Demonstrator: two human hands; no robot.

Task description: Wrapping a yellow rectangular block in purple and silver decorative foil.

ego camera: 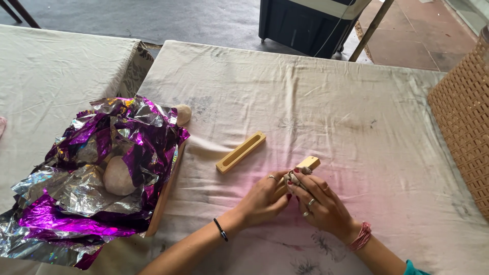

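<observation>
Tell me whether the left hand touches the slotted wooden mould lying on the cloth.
Apart. The head view shows bare cloth between the left hand and the slotted wooden mould.

Wooden mould (pixel 241 152) left of hands' block (pixel 307 164); foil heap (pixel 97 178) far left.

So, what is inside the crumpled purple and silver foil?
A pale round lump shows through an opening in the foil; another lump sits at its far edge. Whatever else lies beneath the foil is covered.
</observation>
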